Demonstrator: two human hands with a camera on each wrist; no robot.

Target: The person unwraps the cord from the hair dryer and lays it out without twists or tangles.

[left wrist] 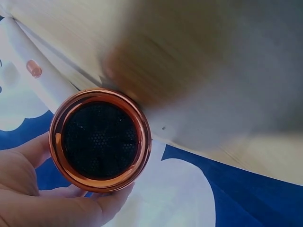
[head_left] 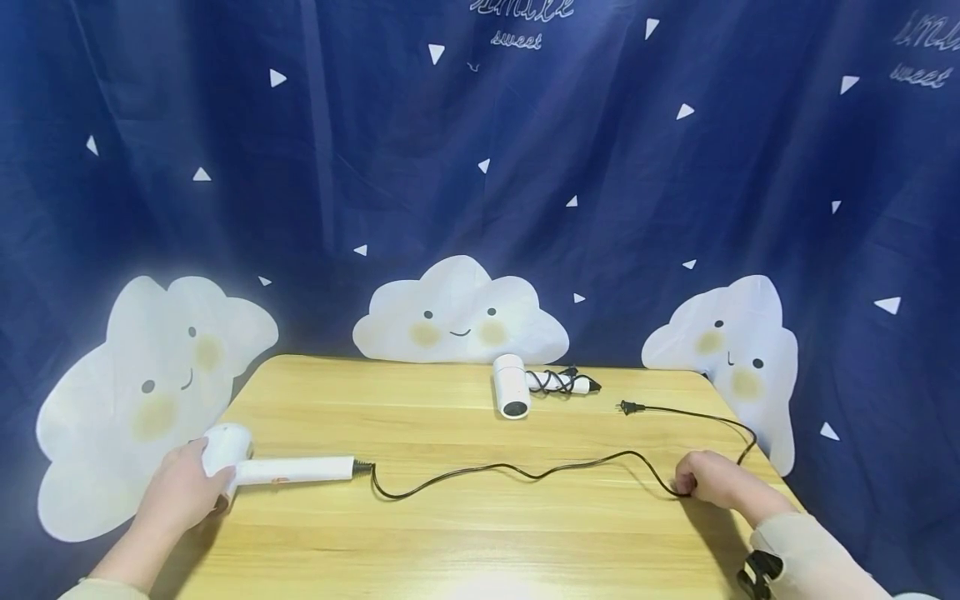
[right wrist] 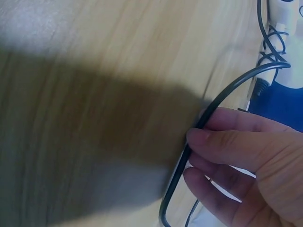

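At the table's left side my left hand point(head_left: 176, 492) grips the head of a white hair dryer point(head_left: 300, 470), whose handle points right. In the left wrist view, the fingers point(left wrist: 111, 203) curl round the head beside its copper-rimmed dark grille point(left wrist: 99, 142). A black power cord point(head_left: 517, 469) runs from the handle across the table to my right hand point(head_left: 712, 481). In the right wrist view, that hand pinches the cord point(right wrist: 232, 87) between thumb and fingers. Beyond it the cord bends back to a two-pin plug point(head_left: 632, 407) lying on the table.
A second white hair dryer point(head_left: 512, 387) is near the back edge of the wooden table point(head_left: 420, 550), its own cord point(head_left: 555, 382) wound round its handle. Behind hangs a dark blue curtain point(head_left: 420, 150) with cloud prints. A black band point(head_left: 761, 573) is on the right wrist.
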